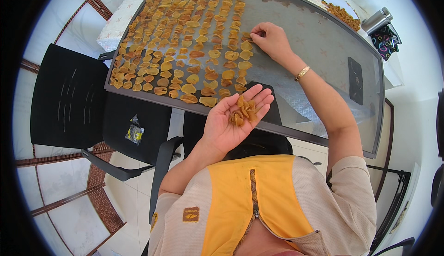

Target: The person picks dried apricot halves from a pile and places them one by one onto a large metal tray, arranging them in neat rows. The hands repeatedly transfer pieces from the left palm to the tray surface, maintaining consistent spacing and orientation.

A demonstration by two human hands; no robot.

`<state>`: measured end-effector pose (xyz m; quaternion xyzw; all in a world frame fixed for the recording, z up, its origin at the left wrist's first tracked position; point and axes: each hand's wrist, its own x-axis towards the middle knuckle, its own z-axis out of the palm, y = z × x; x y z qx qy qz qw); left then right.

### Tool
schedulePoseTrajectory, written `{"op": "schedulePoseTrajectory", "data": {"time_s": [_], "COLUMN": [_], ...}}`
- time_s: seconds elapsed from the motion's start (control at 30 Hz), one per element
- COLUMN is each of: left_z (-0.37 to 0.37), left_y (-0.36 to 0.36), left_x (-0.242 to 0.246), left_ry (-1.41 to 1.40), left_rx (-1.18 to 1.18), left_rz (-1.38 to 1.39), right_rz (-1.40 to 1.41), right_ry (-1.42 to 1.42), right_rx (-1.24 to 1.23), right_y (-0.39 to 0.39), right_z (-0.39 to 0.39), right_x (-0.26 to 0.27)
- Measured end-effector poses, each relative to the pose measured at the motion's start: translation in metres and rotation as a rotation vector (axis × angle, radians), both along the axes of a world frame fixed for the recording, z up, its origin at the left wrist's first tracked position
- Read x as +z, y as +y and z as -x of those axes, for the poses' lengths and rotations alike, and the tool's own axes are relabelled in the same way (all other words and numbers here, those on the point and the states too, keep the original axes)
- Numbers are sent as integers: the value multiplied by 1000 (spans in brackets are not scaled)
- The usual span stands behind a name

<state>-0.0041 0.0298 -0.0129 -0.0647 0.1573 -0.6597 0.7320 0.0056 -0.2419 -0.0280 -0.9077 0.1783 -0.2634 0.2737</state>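
My left hand (227, 126) is palm up in front of my chest, cupping a small heap of curled, amber dried slices (245, 111), perhaps fruit or root. Beyond it lies a large framed mesh screen (295, 124), its left part covered with rows of similar flat dried slices (180, 30). My right hand (272, 41) reaches over the mesh, thumb and fingers pinched together at a dried slice (246, 36) by the rightmost row. The fingertips partly hide that slice. A bracelet (302, 73) circles my right wrist.
The screen rests on a table with a patterned cloth (118, 23). More dried slices (341, 15) are heaped beyond it, near a steel flask (377, 20) and a dark patterned pouch (385, 41). A black office chair (69, 96) holding a small plastic packet (134, 131) stands at left.
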Motion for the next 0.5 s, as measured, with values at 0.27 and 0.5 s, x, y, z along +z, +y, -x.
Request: {"op": "schedulePoseTrajectory", "data": {"time_s": [0.27,0.5], "left_z": [-4,-13], "left_y": [-5,-11], "left_x": [-2,-5], "left_ry": [-9,6], "left_rx": [66,145], "left_rz": [40,140], "right_rz": [-273,-794], "right_ry": [-131,124], "right_rx": [39,271], "right_y": [9,74], "right_z": [13,84], "right_x": [12,55]}}
